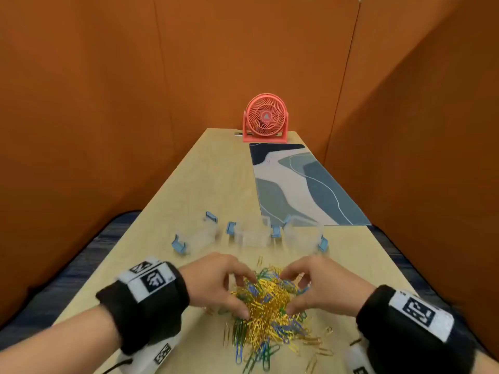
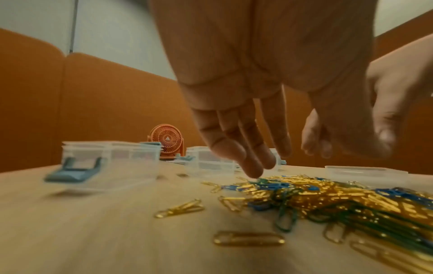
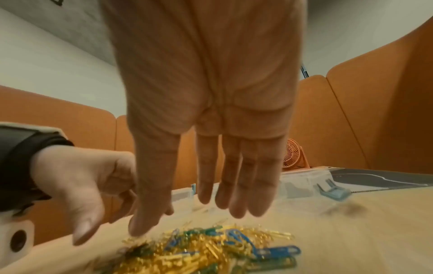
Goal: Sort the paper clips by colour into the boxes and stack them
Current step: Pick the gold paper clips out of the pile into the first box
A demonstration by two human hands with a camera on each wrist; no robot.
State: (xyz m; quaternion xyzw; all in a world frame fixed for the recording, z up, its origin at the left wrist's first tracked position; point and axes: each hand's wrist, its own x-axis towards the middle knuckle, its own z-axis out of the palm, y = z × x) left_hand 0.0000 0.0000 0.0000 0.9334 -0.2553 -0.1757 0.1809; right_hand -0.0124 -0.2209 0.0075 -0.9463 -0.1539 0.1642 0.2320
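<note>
We take the mixed heap of gold, green and blue wire paper clips (image 1: 266, 306) on the pale wooden table (image 1: 189, 184) as our landmark.

Left of the heap: our left hand (image 1: 216, 279), black wrist strap with a printed marker, sits at the heap's left edge. Its fingers are spread and loosely bent, tips down on the clips, thumb at the heap's near-left side. We see no clip pinched or enclosed; in the left wrist view the fingers (image 2: 246, 153) hang nearly straight with the tips just at the clips (image 2: 316, 196).

Beyond the heap, left to right: three small clear plastic boxes with pale blue latches. The left box (image 1: 201, 236) stands beyond and left of the heap, the middle box (image 1: 252, 234) straight beyond it, the right box (image 1: 302, 236) beyond and right. All three are apart from the heap and blurred; we cannot tell what they contain.

Far beyond the heap: a coral-pink desk fan (image 1: 266, 118) at the table's far end, and a blue-grey patterned mat (image 1: 302, 184) beyond-right.

Right of the heap: our right hand (image 1: 310, 284) mirrors the left, with fingers extended and slightly bent, tips over the heap's right edge, gripping nothing. The right wrist view shows its fingers (image 3: 234, 185) straight, just above the clips (image 3: 211, 250).

Loose gold clips lie scattered near the heap's near and right sides.
</note>
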